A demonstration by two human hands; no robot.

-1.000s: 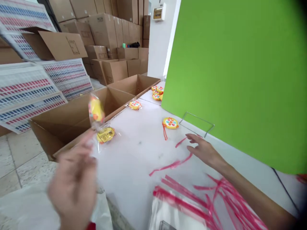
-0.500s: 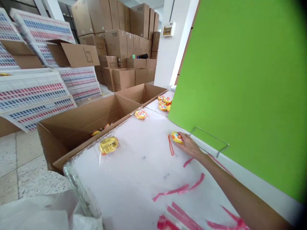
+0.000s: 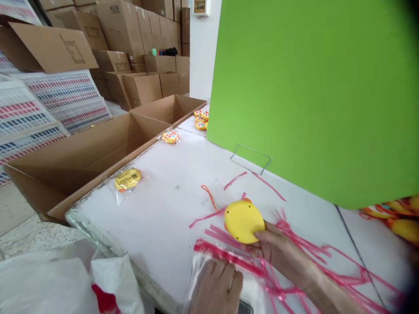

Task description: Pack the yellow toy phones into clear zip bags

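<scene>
My right hand (image 3: 279, 252) grips a round yellow toy (image 3: 244, 220), turned with its plain back up, just above the white table (image 3: 170, 205); its orange cord (image 3: 209, 196) trails to the left. My left hand (image 3: 216, 285) rests with fingers curled on a stack of clear bags with red strips (image 3: 229, 266) at the table's near edge. Loose red strips (image 3: 294, 253) lie around both hands.
A bagged yellow toy (image 3: 127, 179) and another bagged toy (image 3: 170, 137) lie on the table's left side. Open cardboard boxes (image 3: 81, 152) stand along the left edge. A green board (image 3: 310, 87) rises behind. More toys (image 3: 200, 120) sit at the far end.
My right hand has taken the yellow toy from beside the green board and brought it near, back side up. My left hand has come down onto the bag stack.
</scene>
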